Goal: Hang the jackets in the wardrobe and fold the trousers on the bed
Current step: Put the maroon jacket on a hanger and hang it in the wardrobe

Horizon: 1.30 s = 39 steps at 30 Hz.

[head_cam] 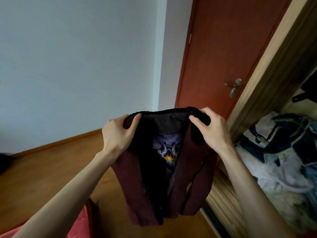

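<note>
A dark red jacket (188, 177) with a black collar hangs in the air in front of the person, held up by its 2 shoulders and facing the camera, its front open so that the dark lining and a patterned patch with a yellow sun-like mark show inside. The left hand (118, 133) grips the jacket's left shoulder, thumb curled over the collar edge and fingers behind the cloth. The right hand (211, 127) grips the other shoulder the same way, thumb on the near side of the black collar. The jacket's hem hangs free above the wooden floor (51, 165). To the right stands the open wardrobe (267, 83), with crumpled pale and dark cloth (283, 160) heaped inside. Behind the jacket is a closed red-brown door (223, 48) with a metal handle (234, 87). A red cover (80, 225) shows at the bottom left.
</note>
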Available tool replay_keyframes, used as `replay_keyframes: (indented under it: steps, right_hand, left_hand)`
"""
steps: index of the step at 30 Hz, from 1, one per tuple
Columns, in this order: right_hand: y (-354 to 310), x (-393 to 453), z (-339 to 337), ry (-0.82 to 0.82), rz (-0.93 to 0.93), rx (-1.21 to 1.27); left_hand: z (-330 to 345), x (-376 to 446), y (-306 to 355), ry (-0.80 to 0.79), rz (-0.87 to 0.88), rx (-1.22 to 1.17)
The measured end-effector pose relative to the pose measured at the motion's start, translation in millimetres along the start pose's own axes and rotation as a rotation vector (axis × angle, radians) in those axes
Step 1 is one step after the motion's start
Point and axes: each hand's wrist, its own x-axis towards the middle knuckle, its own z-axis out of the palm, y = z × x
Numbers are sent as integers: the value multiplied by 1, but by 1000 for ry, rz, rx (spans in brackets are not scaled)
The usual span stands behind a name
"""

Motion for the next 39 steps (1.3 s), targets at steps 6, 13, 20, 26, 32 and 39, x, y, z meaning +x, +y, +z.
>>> replay_keyframes:
  steps: [6,13,20,26,32,39]
  right_hand:
    - [-2,9,-20,158,112,-84]
    - [-1,-2,-59,323,264,-196]
    - [13,-29,-109,466,365,-272]
    - [26,-46,-163,549,446,-310]
    - [40,-57,-218,629,490,-358]
    - [61,-78,-268,655,512,-411]
  left_hand:
    - [37,57,7,-105,147,-124]
    - [80,98,44,-191,357,-231]
    - [128,111,109,-233,523,-347]
    - [165,102,175,-291,554,-443]
    - [191,86,238,-397,558,-544]
    - [225,70,296,-471,588,-652]
